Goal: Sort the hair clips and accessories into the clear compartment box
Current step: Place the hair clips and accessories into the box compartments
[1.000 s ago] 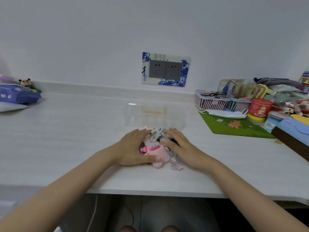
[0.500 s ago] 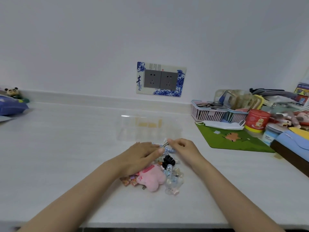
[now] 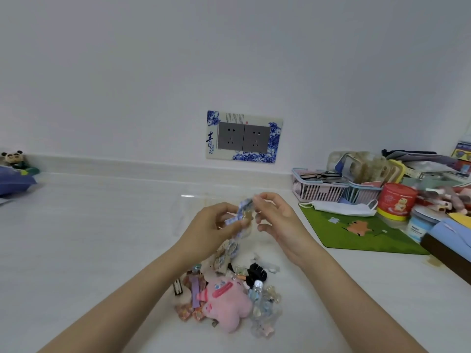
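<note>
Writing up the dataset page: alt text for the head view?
Two bare hands, left hand and right hand, hold a blue-patterned hair clip above a pile of accessories on a white counter, the clear box behind.

bare counter [image 3: 102,238] left of clip pile [image 3: 229,291]; clutter [image 3: 397,200] crowding the right

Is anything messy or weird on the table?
Yes. The hair clips and accessories lie in a jumbled heap with a pink plush toy on top, none sorted yet. On the right, a used-looking face mask is flopped across the green mat.
</note>
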Demonstrator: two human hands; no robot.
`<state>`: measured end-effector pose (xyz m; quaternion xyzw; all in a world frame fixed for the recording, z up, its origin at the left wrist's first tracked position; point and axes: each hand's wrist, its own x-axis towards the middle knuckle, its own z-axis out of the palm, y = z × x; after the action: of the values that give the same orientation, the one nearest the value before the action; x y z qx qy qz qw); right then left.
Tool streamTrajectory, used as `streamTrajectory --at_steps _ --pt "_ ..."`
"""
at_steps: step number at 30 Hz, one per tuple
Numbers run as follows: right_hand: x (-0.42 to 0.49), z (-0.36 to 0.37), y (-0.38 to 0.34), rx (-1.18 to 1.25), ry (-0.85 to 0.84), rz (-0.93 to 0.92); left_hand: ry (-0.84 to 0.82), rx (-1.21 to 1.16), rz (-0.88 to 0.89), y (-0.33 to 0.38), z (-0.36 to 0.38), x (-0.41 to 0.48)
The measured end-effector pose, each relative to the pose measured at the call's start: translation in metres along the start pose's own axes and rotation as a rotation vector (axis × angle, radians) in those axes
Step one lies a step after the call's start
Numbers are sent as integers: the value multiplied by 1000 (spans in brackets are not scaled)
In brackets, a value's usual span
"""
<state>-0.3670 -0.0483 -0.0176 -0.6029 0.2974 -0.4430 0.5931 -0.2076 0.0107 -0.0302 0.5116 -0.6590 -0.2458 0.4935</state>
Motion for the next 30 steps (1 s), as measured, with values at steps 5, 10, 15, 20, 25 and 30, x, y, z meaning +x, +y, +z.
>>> streamTrajectory --at_steps 5,10,15,20,25,30 --pt "15 -6 -7 -67 -38 -20 -99 -103 -58 6 0 19" --pt "41 -22 -7 -59 147 2 42 -39 -57 -6 9 36" --pt "76 -55 -2 -441 340 -69 132 387 50 -30 2 33" --pt "100 -63 15 -666 195 -27 101 498 96 -43 1 32" --pt "95 -57 23 -927 127 -161 62 543 136 -50 2 29" --pt "65 -53 15 -1322 -16 -279 51 574 156 -55 1 30"
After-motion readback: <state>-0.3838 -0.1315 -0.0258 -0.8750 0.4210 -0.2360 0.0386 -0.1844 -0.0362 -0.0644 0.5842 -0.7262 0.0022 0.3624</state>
